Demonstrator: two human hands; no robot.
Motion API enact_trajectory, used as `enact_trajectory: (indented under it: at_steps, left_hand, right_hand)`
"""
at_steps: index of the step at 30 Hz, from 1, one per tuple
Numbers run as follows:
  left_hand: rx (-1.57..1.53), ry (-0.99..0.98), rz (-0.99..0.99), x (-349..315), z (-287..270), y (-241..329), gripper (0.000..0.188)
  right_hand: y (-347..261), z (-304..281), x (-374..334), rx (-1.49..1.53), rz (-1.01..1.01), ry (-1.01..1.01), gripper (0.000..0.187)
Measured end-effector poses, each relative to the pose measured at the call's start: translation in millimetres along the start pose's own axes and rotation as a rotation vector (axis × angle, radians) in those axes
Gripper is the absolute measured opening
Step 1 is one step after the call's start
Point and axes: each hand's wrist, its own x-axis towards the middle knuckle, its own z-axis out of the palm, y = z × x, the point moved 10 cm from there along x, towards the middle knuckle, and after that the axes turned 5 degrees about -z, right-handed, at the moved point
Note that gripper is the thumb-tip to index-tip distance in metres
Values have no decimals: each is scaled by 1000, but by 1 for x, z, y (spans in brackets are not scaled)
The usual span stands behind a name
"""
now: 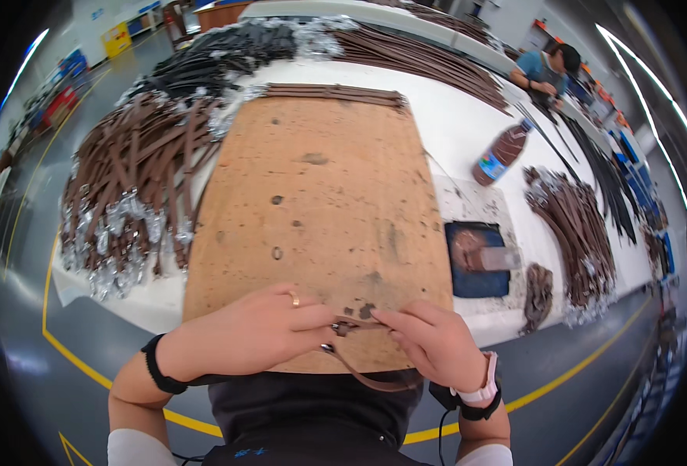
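Near the front edge of a worn wooden board (320, 194), both my hands are closed on a narrow brown strap (374, 383), which looks like a belt. My left hand (262, 330) pinches it beside a small dark metal piece (343, 328), perhaps a buckle. The right hand (433, 342) grips the strap a short way to the right, thumb and fingers together. Between the hands the strap runs roughly level. A loop of it hangs over the board's front edge. My fingers partly hide the strap.
Brown straps (138, 147) with clear-wrapped ends and black straps (227, 50) lie heaped at left. More brown straps (580, 233) lie at right, near a bottle of brown liquid (503, 153), a dark blue tray (468, 286) and a crumpled brown rag (539, 299). Another person (541, 74) works beyond.
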Motion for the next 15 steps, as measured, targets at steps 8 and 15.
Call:
enact_trajectory:
  at_steps: [8,15]
  left_hand:
    - [-48,81,-141,-7,-18,-20,21]
    - [-105,153,-285,-8,-28,-33,17]
  right_hand:
    - [151,-120,-69,-399,309,328,52]
    - [274,-138,-128,-509,495,128,79]
